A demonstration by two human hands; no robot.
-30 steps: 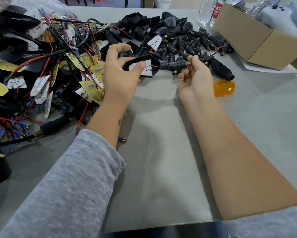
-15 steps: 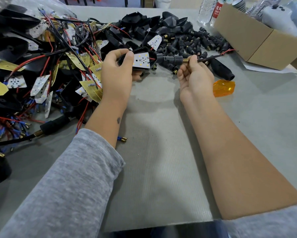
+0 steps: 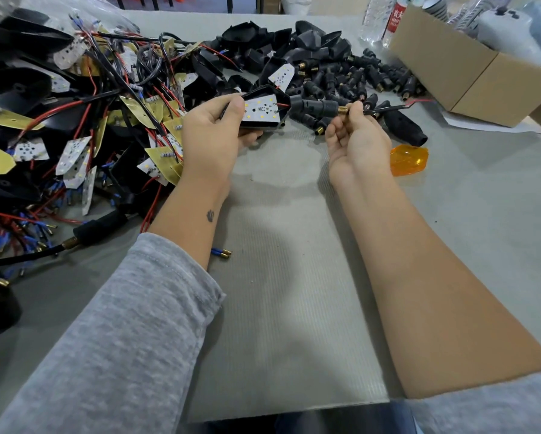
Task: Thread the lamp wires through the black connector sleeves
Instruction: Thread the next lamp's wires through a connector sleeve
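Observation:
My left hand [image 3: 214, 133] grips a black lamp housing [image 3: 263, 111] with a white LED board inside it. A black connector sleeve [image 3: 313, 106] with a brass threaded end sits against the housing's right side. My right hand [image 3: 355, 137] pinches the brass end, and a black-sheathed lamp wire [image 3: 388, 108] with a red tip runs out of it to the right. Loose black sleeves [image 3: 353, 79] lie in a heap just behind my hands.
A tangle of red and black wires, LED boards and brass plates [image 3: 84, 120] fills the left side. Black housings [image 3: 281, 42] are piled at the back. A cardboard box [image 3: 469, 70] stands at the right, an orange lens [image 3: 408, 159] beside my right hand.
My left hand has turned the housing so the LED board faces up and shifted it slightly right. The sleeve now sits tight against the housing, and more wire sticks out on the right.

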